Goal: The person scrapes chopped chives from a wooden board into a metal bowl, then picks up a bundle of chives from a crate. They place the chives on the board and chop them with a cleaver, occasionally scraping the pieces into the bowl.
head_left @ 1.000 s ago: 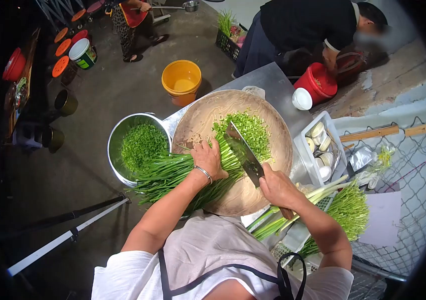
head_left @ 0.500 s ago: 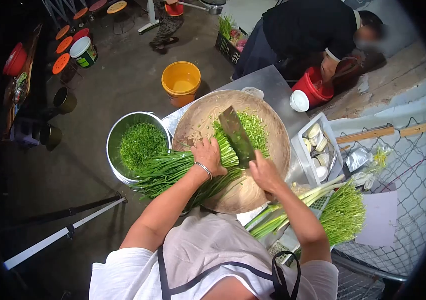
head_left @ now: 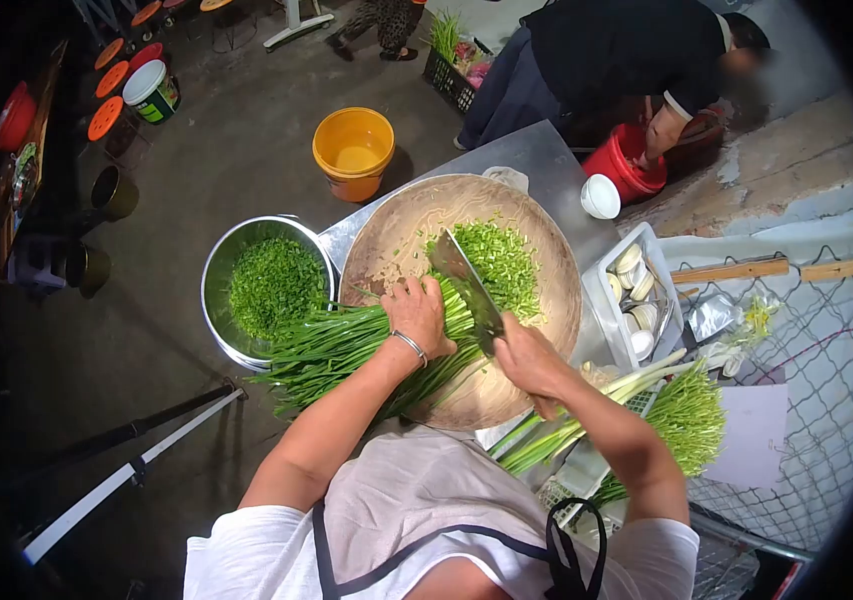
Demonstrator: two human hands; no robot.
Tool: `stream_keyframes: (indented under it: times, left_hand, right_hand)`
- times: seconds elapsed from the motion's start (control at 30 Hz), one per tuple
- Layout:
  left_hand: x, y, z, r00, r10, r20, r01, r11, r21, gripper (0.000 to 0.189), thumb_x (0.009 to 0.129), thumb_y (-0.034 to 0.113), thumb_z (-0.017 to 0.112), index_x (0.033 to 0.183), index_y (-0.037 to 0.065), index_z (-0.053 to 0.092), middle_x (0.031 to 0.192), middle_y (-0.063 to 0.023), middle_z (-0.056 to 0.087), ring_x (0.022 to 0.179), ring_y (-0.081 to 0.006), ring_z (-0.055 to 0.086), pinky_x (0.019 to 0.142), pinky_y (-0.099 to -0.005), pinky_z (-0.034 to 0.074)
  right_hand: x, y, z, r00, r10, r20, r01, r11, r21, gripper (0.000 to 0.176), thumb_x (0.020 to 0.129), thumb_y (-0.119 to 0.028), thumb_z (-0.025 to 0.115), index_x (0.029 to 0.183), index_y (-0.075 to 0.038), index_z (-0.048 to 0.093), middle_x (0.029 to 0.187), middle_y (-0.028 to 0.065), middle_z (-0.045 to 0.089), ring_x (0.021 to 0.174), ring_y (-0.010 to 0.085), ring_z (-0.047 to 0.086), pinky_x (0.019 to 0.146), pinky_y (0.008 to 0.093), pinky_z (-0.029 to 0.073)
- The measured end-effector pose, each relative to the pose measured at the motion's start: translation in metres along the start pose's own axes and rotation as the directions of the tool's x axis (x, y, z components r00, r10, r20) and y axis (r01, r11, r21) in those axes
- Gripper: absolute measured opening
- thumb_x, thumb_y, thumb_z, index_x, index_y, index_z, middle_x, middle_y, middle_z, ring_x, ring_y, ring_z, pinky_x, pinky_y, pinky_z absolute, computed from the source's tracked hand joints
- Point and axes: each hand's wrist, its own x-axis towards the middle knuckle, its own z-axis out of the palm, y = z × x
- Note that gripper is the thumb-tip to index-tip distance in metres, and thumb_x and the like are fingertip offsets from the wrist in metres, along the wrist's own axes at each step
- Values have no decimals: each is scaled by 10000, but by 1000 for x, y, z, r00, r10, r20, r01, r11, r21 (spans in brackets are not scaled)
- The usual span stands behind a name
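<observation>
My left hand (head_left: 418, 320), a bracelet on its wrist, presses down on a thick bunch of garlic chives (head_left: 331, 350). In my right hand (head_left: 528, 358) is the handle of a cleaver (head_left: 468, 285), its blade standing at the cut ends of the bunch, just right of my left fingers. A heap of chopped chives (head_left: 501, 265) lies beyond the blade on a round wooden chopping board (head_left: 376, 235). The bunch's leafy ends hang past the board's left edge, in front of a steel pot (head_left: 208, 290) holding finely chopped greens (head_left: 276, 285).
The board rests on a metal table (head_left: 536, 150). A yellow bucket (head_left: 353, 150) stands on the floor behind. At right are a white basket (head_left: 668, 345) of dishes and more long greens (head_left: 681, 425). A bending person (head_left: 616, 60) reaches into a red bucket (head_left: 621, 165).
The cleaver's blade has turned to a steeper, narrower angle, and my right hand has shifted slightly down and right. My left hand stays on the chives. The background person's legs have moved right.
</observation>
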Motion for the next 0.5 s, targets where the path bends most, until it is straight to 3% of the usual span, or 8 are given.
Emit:
stream_keyframes:
  times: [0.03, 0.13, 0.23, 0.37, 0.4, 0.5]
  left_hand:
    - [0, -1, 0, 1000, 3, -6, -3, 1000, 0, 1116, 504, 522, 962, 1358, 7, 462, 1221, -164, 552, 1147, -355, 559, 908, -544, 471]
    - [2, -1, 1, 1000, 0, -24, 0, 1000, -7, 1093, 504, 506, 967, 1339, 13, 463, 1223, -158, 549, 1159, -348, 557, 917, -547, 473]
    - [-6, -3, 5, 1000, 18, -19, -18, 999, -33, 1067, 509, 491, 969, 1321, 15, 467, 1232, -152, 539, 1176, -337, 551, 933, -551, 469]
    - [-7, -6, -2, 1000, 16, 8, -15, 995, -99, 1054, 515, 472, 970, 1318, 3, 472, 1248, -152, 525, 1199, -333, 536, 959, -558, 457]
    - [-7, -5, -1, 1000, 14, -1, -14, 995, -101, 1053, 514, 468, 971, 1316, 2, 473, 1249, -152, 525, 1201, -337, 534, 963, -560, 453]
    - [-6, -4, 0, 1000, 10, -18, -12, 994, -109, 1050, 510, 457, 975, 1312, -3, 476, 1249, -154, 524, 1204, -343, 529, 970, -566, 447]
  right_hand:
    - [20, 7, 18, 1000, 23, 11, -23, 1000, 14, 337, 999, -168, 519, 1222, 69, 429, 848, 343, 660, 828, 533, 656, 733, 613, 496]
    - [34, 25, 67, 965, -49, -259, 50, 999, -3, 352, 1007, -184, 528, 1234, 67, 432, 805, 334, 658, 795, 532, 655, 707, 605, 497]
    - [28, 41, 82, 903, -107, -415, 134, 990, 36, 352, 1015, -208, 531, 1224, 59, 440, 782, 321, 660, 768, 524, 656, 696, 601, 495]
    - [7, 17, 34, 958, -19, -285, 71, 982, 174, 313, 1013, -211, 523, 1173, 47, 446, 781, 308, 661, 761, 522, 650, 707, 600, 486]
    - [-8, 14, 20, 937, -100, -336, 137, 987, 87, 294, 1008, -198, 523, 1155, 42, 442, 778, 319, 650, 776, 541, 636, 721, 605, 477]
    - [-53, -4, -15, 955, -112, -273, 130, 990, 49, 285, 999, -185, 531, 1149, 39, 441, 798, 333, 646, 801, 555, 628, 741, 615, 468]
